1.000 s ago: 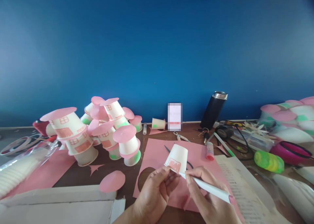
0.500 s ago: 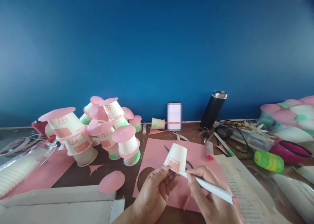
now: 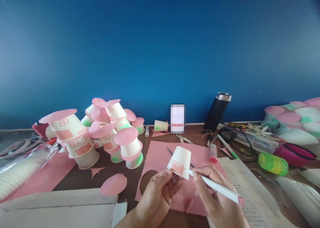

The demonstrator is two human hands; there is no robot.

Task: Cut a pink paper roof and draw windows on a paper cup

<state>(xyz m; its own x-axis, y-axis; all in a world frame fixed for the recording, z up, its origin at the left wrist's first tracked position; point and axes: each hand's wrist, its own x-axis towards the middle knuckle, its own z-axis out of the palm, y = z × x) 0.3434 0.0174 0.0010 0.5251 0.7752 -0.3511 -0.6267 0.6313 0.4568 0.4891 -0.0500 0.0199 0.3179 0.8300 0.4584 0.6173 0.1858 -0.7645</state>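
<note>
My left hand (image 3: pixel 156 196) is closed on the rim of an upside-down white paper cup (image 3: pixel 180 159) that bears a pink drawn patch near its rim. My right hand (image 3: pixel 217 201) grips a white marker with a pink end (image 3: pixel 218 188); its tip touches the cup's lower right side. Both hands hover over a pink paper sheet (image 3: pixel 160 158) with a round hole cut in it. Black scissors lie partly hidden behind the cup.
A pile of decorated cups with pink round tops (image 3: pixel 100 131) stands at left; a loose pink disc (image 3: pixel 114 184) lies near it. A black flask (image 3: pixel 217 111), a glue stick (image 3: pixel 213 153), keys, a green bottle (image 3: pixel 273 163), more cups at right, a printed sheet and cardboard (image 3: pixel 57 209) surround the hands.
The marker tip has shifted slightly right along the cup's rim, and my right hand has tilted with it. The cup stays held in the left hand.
</note>
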